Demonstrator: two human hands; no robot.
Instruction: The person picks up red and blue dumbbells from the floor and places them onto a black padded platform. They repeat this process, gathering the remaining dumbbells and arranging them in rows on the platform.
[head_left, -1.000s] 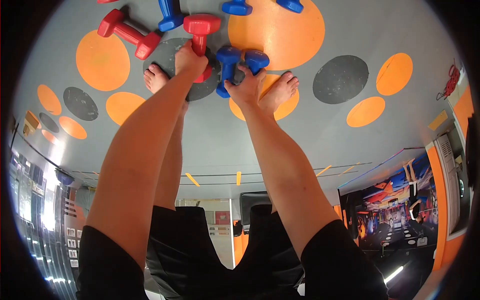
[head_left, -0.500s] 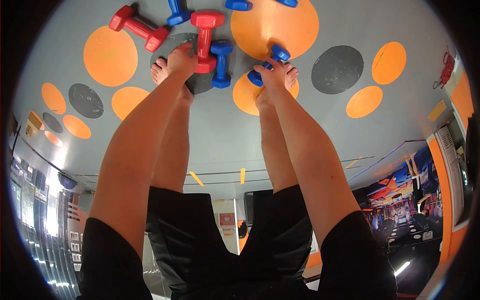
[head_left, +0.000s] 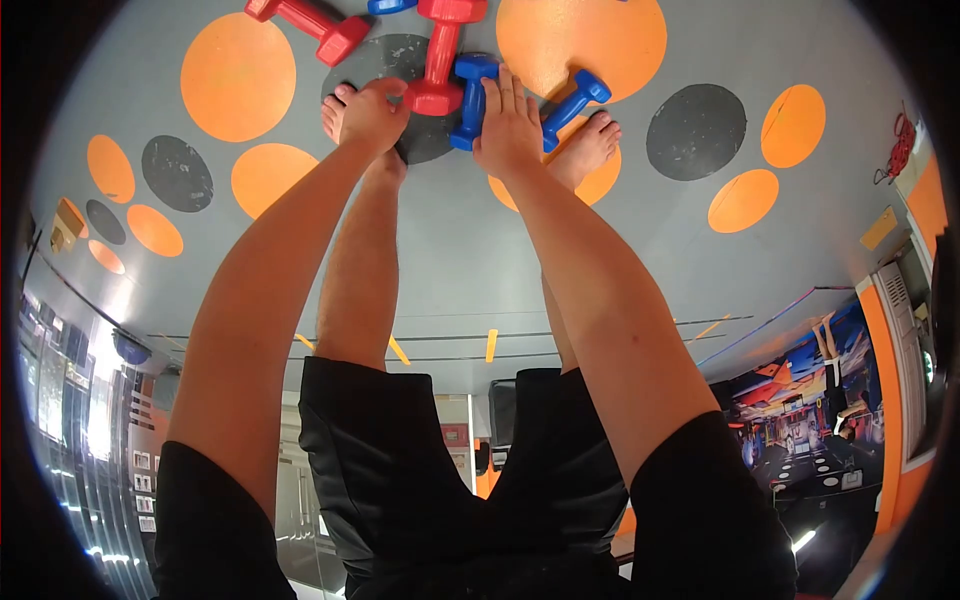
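Observation:
My left hand (head_left: 372,120) is beside the lower end of a red dumbbell (head_left: 440,60), its fingers loosely bent and holding nothing. My right hand (head_left: 512,130) reaches out with its fingers stretched, along the right side of a blue dumbbell (head_left: 470,105). It partly covers that dumbbell's edge. Just right of my right hand, a second blue dumbbell (head_left: 578,103) lies tilted on the floor by my right foot (head_left: 592,145); its lower end is partly hidden by the hand. My left foot (head_left: 338,110) shows behind my left hand.
Another red dumbbell (head_left: 310,25) and a blue dumbbell (head_left: 391,5) lie at the top edge, cut off by the frame. Orange and dark circles mark the grey floor (head_left: 450,260). A red coiled cord (head_left: 897,150) lies by the wall at right.
My right hand has come off the blue dumbbell by my right foot and moved left to the other blue one. The view has shifted, so the dumbbells appear higher and further right.

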